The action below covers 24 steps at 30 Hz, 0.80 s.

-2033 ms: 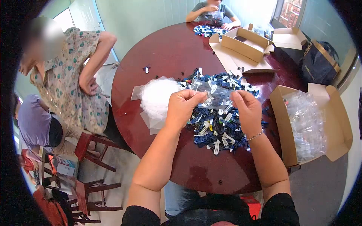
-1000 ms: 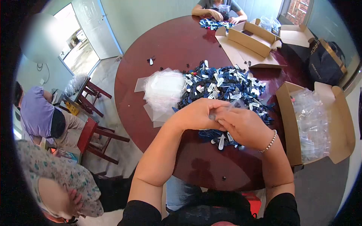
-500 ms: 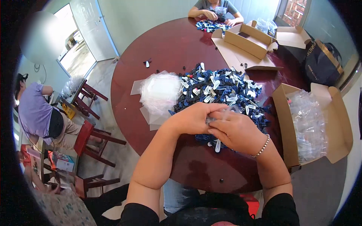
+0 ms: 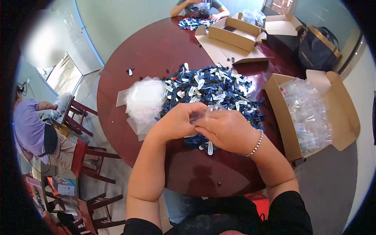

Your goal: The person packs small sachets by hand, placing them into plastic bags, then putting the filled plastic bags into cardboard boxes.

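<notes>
Both hands meet over the near side of a heap of hair clips [image 4: 211, 84], mostly dark blue, black and white. A small clear plastic bag [image 4: 198, 114] is between my curled fingers. My left hand [image 4: 176, 122] grips the bag's left side with thumb and fingers. From the right, my right hand [image 4: 227, 127] pinches it, a beaded bracelet on the wrist. Whatever the bag holds is hidden by the fingers. Left of the heap lies a spread stack of flat clear bags [image 4: 144, 100].
An open cardboard box [image 4: 282, 121] of filled clear bags stands at right. Farther back are another open box [image 4: 231, 38] and a dark tote bag [image 4: 319, 49]. Across the round table [image 4: 137, 51] a person handles clips. Another person [image 4: 33, 125] sits at left near stools.
The view has turned, so the table and boxes appear farther left and higher. My fingers have parted slightly, showing more of the bag. The person at lower left has mostly left view.
</notes>
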Available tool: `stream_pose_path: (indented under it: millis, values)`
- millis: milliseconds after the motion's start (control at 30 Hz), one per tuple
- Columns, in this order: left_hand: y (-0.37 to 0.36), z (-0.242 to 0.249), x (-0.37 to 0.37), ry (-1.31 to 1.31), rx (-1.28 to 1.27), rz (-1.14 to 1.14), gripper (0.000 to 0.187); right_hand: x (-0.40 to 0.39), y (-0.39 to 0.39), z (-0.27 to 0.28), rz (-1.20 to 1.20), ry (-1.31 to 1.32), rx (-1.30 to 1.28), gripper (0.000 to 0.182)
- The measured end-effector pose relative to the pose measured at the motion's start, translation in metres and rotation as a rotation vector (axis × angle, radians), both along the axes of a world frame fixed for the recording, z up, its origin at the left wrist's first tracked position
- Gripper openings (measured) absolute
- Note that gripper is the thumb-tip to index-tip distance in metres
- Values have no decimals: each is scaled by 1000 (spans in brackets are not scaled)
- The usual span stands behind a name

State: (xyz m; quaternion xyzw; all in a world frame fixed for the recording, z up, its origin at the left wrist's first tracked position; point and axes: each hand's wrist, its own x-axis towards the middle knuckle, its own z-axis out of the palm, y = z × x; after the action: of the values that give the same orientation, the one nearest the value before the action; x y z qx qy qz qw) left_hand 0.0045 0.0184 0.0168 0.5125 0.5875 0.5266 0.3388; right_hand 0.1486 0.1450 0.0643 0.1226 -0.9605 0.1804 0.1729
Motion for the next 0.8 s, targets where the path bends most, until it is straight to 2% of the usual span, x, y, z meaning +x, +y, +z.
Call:
stream_pose_path:
  millis: [100, 133, 167, 267, 367, 400, 467, 600, 667, 733, 800]
  values:
    - [3, -3, 2, -78, 38, 1, 29, 2, 4, 9, -32, 20, -61, 13]
    - [4, -2, 5, -246, 49, 0, 29, 1, 10, 13, -12, 82, -138, 15]
    - [4, -4, 3, -199, 7, 22, 30, 3, 17, 19, 8, 146, -212, 17]
    - [5, 1, -3, -112, 3, 107, 34, 20, 42, 45, -345, 133, -481, 15]
    - [5, 4, -2, -38, 28, 169, 37, 45, 68, 41, -571, 104, -696, 21]
    - [5, 4, -2, -34, 30, 176, 36, 56, 77, 32, -576, 101, -684, 21]
    - [5, 4, -2, -40, 41, 183, 34, 81, 90, 11, -680, -70, -396, 22]
    - [7, 3, -3, -8, -28, 168, 39, 122, 86, -25, -735, -136, -293, 26]
    - [6, 2, -2, 17, -28, 182, 39, 137, 83, -42, -782, -144, -109, 29]
    - [7, 3, -1, 40, -26, 187, 38, 143, 76, -48, -775, -125, -126, 30]
    - [8, 0, 1, 5, 54, 214, 25, 142, 57, -45, -693, -134, -257, 29]
